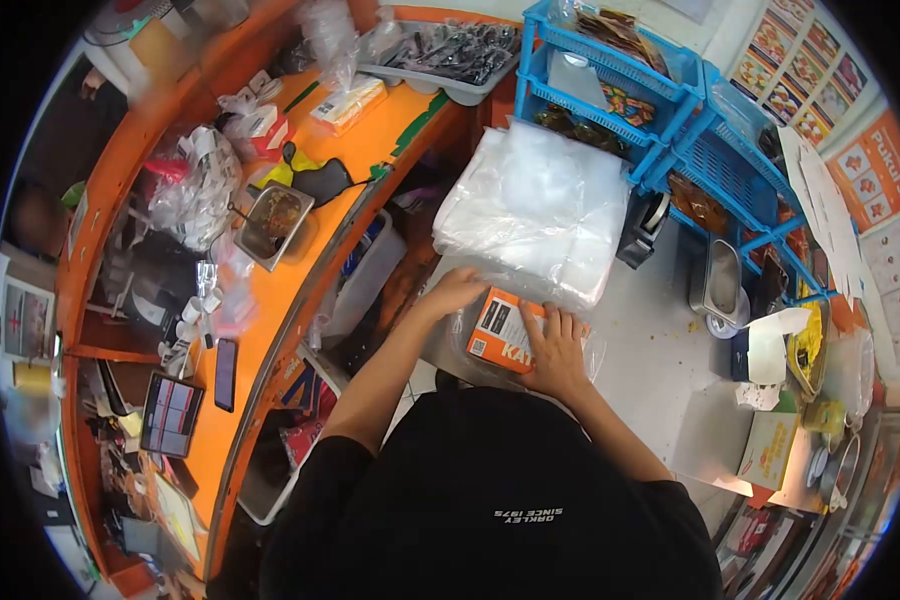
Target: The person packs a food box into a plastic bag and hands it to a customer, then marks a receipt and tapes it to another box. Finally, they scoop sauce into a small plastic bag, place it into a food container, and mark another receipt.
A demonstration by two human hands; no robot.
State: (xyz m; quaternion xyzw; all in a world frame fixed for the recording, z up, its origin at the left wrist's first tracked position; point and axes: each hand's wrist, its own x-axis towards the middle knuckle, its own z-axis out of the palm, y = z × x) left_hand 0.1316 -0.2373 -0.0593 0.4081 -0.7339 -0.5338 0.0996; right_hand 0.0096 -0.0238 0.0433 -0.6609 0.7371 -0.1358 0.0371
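Observation:
An orange and white box [500, 328] with "KAT" lettering lies at the near edge of the metal counter, with clear plastic around it. My right hand [558, 352] rests over the box's right part, fingers and thumb gripping it. At the box's upper left corner, my left hand [457, 292] has its fingers curled closed on the edge of a clear plastic bag [460, 335]; its fingertips are partly hidden. Just beyond both hands sits a thick stack of clear plastic bags [535, 205].
Blue plastic racks [610, 90] stand behind the stack, with a black tape dispenser [645, 230] beside them. A metal container [722, 278] is on the right. Along the left, an orange counter [355, 150] carries a metal pan [273, 225], a phone [226, 375] and a tablet [173, 415].

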